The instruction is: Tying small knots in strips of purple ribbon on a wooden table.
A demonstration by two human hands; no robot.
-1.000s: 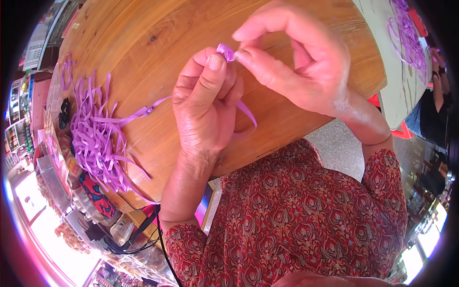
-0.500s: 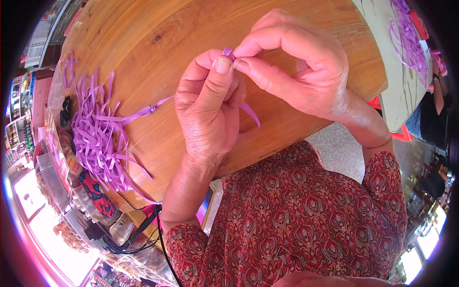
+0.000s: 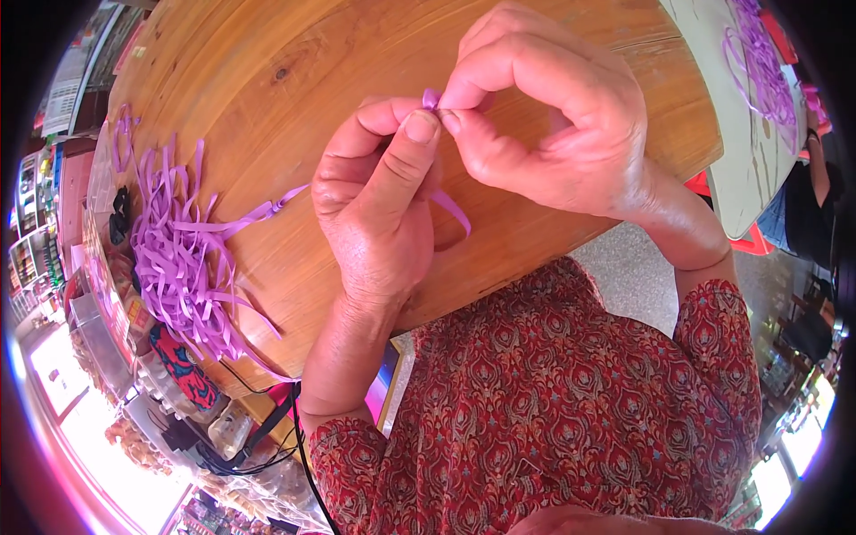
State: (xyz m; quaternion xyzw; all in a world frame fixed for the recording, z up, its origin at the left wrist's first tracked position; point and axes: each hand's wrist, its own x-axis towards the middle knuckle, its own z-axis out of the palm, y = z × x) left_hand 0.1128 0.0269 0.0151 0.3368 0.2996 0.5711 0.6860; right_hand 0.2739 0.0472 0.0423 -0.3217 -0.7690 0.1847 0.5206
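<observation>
A narrow purple ribbon point(image 3: 431, 97) is pinched between my two hands above the wooden table point(image 3: 357, 53). My left hand point(image 3: 379, 192) grips it between thumb and forefinger, with a small fold of ribbon showing at the fingertips. From the right, the thumb and forefinger of my right hand point(image 3: 553, 116) close on the same fold. One tail of the ribbon hangs in a curve beside my left palm. Another stretch, with a small knot in it, runs left toward a heap of purple ribbons point(image 3: 183, 259). My left fingers hide part of the fold.
A pale table point(image 3: 753, 169) at the right bears more purple ribbon point(image 3: 762, 71). Along the left table edge lie a red and blue patterned item point(image 3: 183, 366), plastic bags and black cables point(image 3: 294, 428). A person point(image 3: 816, 205) is at the far right.
Both hands have shifted slightly left together. The fold of ribbon stands up a little more between the fingertips, and my right fingers have moved a little around it.
</observation>
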